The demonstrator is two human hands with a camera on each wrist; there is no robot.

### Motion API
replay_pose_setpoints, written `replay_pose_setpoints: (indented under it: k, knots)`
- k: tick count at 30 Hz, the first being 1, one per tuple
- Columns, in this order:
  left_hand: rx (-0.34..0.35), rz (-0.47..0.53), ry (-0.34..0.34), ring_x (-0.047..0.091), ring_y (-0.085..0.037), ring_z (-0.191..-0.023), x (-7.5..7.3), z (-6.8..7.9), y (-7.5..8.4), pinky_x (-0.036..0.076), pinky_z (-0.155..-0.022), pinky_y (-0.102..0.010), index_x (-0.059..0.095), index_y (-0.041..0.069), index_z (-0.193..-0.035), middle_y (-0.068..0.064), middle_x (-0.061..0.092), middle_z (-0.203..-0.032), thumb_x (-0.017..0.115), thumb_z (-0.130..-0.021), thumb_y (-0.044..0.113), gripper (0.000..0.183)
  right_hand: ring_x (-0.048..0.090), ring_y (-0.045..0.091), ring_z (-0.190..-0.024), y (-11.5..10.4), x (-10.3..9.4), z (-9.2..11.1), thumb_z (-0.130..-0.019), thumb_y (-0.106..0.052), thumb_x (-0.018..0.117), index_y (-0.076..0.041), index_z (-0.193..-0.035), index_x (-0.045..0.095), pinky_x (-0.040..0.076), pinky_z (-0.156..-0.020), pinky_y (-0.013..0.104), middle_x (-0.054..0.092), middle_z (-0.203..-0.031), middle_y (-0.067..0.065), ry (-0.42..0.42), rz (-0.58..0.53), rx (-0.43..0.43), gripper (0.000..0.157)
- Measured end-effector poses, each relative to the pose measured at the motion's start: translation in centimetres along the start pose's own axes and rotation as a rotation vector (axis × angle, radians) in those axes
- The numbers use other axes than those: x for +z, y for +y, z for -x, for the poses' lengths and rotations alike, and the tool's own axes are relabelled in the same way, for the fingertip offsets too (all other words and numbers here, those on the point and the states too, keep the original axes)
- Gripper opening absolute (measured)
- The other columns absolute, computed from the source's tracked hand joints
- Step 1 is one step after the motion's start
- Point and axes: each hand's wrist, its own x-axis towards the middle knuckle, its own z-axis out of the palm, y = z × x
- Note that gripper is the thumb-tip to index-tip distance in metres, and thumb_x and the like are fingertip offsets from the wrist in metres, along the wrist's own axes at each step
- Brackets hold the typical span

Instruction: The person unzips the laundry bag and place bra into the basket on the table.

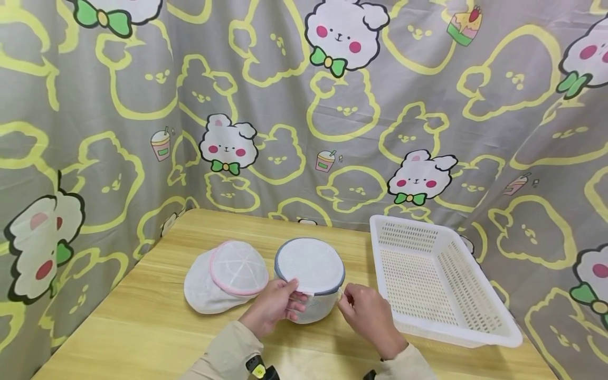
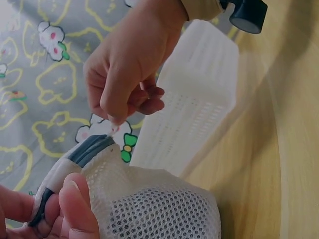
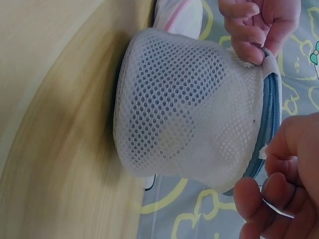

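Note:
A round white mesh laundry bag with a blue-grey zipper round its lid stands on the table; its mesh side fills the lower left wrist view. My left hand pinches the rim at the front, thumb above and fingers below. At the right of the rim, my right hand pinches the small white zipper pull between thumb and forefinger. The zipper appears closed along the part the right wrist view shows. What lies inside the bag cannot be made out.
Left of the bag lies a white cap-like item with pink trim and seams on its dome. A white perforated plastic basket stands at the right. A patterned grey curtain hangs behind the wooden table.

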Motion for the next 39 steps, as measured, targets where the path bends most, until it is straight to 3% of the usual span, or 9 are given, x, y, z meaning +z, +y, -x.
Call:
replay_pose_setpoints:
  k: [5, 10, 16, 27, 39]
  knots:
    - [0.005, -0.010, 0.028, 0.058, -0.011, -0.065, 0.2, 0.1, -0.4, 0.047, -0.052, -0.022, 0.057, -0.001, -0.097, -0.003, 0.060, -0.085, 0.045, -0.104, 0.032, 0.036, 0.031, -0.001, -0.047, -0.2, 0.0, 0.1, -0.074, -0.006, 0.064, -0.022, -0.058, 0.044, 0.027, -0.037, 0.017, 0.037, -0.055, -0.015, -0.012, -0.036, -0.011, 0.030]
    - [0.001, -0.028, -0.022, 0.057, -0.011, -0.064, 0.7, 0.4, -0.7, 0.047, -0.051, -0.022, 0.059, 0.004, -0.090, -0.001, 0.059, -0.080, 0.050, -0.101, 0.036, 0.036, 0.030, -0.002, -0.046, -0.5, 0.0, 0.3, -0.073, -0.005, 0.064, -0.022, -0.059, 0.045, 0.027, -0.038, 0.017, 0.037, -0.055, -0.016, 0.001, -0.070, -0.024, 0.030]
    - [-0.034, -0.049, -0.082, 0.058, -0.011, -0.061, 1.7, 0.5, -1.1, 0.048, -0.050, -0.022, 0.060, 0.001, -0.088, -0.003, 0.060, -0.078, 0.051, -0.101, 0.038, 0.040, 0.028, -0.006, -0.046, -1.0, 0.3, 0.6, -0.073, -0.003, 0.067, -0.022, -0.059, 0.045, 0.024, -0.037, 0.013, 0.034, -0.055, -0.018, -0.003, -0.123, -0.100, 0.032]
    - [-0.030, -0.067, -0.059, 0.058, -0.010, -0.059, 3.2, 0.2, -1.8, 0.048, -0.048, -0.021, 0.065, 0.000, -0.087, -0.003, 0.062, -0.074, 0.053, -0.100, 0.037, 0.041, 0.029, -0.007, -0.051, -2.5, 0.8, 1.0, -0.080, -0.007, 0.069, -0.022, -0.063, 0.045, 0.027, -0.043, 0.011, 0.033, -0.059, -0.020, -0.030, -0.189, -0.254, 0.032]
    - [-0.035, -0.069, -0.016, 0.058, -0.010, -0.059, 3.2, 0.0, -1.9, 0.048, -0.048, -0.021, 0.064, -0.002, -0.088, -0.004, 0.062, -0.075, 0.051, -0.102, 0.027, 0.034, 0.027, -0.007, -0.049, -2.6, 0.9, 0.9, -0.075, -0.006, 0.067, -0.022, -0.061, 0.043, 0.025, -0.040, 0.011, 0.033, -0.058, -0.019, -0.012, -0.138, -0.228, 0.032]
